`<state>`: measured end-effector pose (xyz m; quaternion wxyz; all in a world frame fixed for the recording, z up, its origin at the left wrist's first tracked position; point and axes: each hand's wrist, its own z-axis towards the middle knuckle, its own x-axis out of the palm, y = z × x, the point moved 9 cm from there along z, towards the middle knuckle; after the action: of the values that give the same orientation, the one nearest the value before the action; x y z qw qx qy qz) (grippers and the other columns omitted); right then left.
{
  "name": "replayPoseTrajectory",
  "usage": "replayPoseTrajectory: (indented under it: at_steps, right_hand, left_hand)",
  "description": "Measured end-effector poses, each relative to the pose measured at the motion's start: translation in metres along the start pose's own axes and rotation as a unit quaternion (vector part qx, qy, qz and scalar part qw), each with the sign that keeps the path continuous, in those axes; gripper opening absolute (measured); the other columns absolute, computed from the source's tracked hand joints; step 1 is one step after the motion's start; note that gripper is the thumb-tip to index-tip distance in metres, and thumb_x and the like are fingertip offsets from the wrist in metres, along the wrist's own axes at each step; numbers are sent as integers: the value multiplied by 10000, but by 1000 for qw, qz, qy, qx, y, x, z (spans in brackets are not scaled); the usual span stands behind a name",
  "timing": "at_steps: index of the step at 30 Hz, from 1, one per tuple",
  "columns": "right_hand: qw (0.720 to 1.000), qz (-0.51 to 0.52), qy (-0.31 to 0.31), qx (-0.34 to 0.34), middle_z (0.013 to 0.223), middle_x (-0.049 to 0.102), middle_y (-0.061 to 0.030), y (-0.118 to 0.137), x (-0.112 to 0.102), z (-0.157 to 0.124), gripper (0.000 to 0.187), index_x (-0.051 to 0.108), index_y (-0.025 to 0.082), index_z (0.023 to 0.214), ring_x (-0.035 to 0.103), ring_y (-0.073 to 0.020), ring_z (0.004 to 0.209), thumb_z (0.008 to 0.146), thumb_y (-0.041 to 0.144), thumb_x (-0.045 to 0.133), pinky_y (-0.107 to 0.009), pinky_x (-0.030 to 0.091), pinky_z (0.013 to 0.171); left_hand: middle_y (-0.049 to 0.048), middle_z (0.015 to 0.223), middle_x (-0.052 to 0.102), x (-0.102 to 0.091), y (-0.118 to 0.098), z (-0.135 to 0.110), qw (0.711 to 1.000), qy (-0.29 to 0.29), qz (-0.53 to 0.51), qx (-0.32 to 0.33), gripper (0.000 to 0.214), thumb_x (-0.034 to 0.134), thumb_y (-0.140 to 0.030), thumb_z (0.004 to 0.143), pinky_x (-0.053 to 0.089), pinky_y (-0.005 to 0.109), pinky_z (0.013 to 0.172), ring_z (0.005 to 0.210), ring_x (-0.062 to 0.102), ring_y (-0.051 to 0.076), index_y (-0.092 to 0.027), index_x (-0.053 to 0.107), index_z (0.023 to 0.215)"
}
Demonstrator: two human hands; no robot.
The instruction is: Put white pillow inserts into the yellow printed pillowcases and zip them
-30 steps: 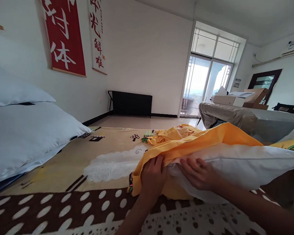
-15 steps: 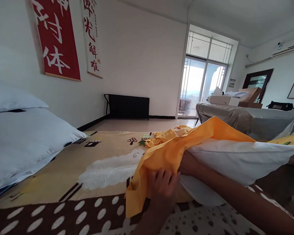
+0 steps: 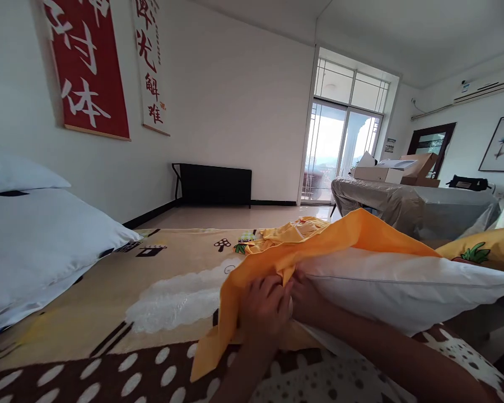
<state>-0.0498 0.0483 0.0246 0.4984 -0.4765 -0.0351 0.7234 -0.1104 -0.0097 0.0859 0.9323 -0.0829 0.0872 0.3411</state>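
A yellow-orange pillowcase (image 3: pixel 252 268) lies draped over a white pillow (image 3: pixel 373 280), its loose edge hanging down toward the near left. My left hand (image 3: pixel 265 302) is closed on a gathered fold of the pillowcase. Right beside it, my right hand (image 3: pixel 306 295) is closed at the left end of the pillow, against the same fold; its fingertips are hidden. My right forearm runs along the near side of the pillow. Beyond the hands, more crumpled yellow cloth (image 3: pixel 296 229) lies on the patterned bed cover (image 3: pixel 172 257).
White pillows (image 3: pixel 46 240) are stacked at the left. Another yellow piece with a pineapple print (image 3: pixel 483 249) lies at the right. Farther off are a black folded frame (image 3: pixel 216 184), a plastic-covered table (image 3: pixel 378 193) bearing boxes, and a glass door (image 3: pixel 327 151).
My right hand has drawn back from under the pillowcase to beside my left. The left hand has risen slightly and bunched the cloth. The view has shifted a little to the right.
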Motion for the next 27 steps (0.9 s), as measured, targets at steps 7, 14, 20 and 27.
replayPoseTrajectory:
  at_steps: [7, 14, 20, 27]
  right_hand:
    - [988, -109, -107, -8, 1277, 560, -145, -22, -79, -42, 339, 576, 115, 1185, 444, -282, 1219, 901, 153, 395, -430, 341, 934]
    - [982, -131, -65, 117, 1049, 658, -141, -79, -110, -47, 290, 588, 120, 1114, 551, -267, 990, 872, 250, 494, -426, 318, 902]
    - [985, -54, 80, 140, 832, 641, -95, -94, -87, -40, 189, 613, 136, 905, 548, -222, 788, 872, 300, 526, -354, 337, 727]
    - [995, -26, 55, 75, 913, 605, -94, -84, -75, -37, 153, 616, 162, 781, 507, -221, 879, 876, 192, 500, -349, 324, 753]
  left_hand:
    - [84, 841, 609, 13, 1, 11, 984, 83, 159, -7, 107, 527, -169, 840, 370, 364, 700, 780, 496, 229, -151, 612, 777]
    - [98, 991, 584, 58, -64, 27, 924, 162, 269, 219, 212, 459, -114, 855, 369, 369, 754, 891, 507, 236, -152, 593, 1014]
    - [128, 918, 573, 80, -31, 58, 895, 243, 351, 128, 261, 392, -46, 837, 382, 406, 767, 880, 500, 277, -120, 590, 990]
    - [205, 878, 615, 89, -10, 80, 891, 272, 356, 74, 317, 342, 0, 810, 367, 411, 746, 849, 542, 315, -63, 612, 965]
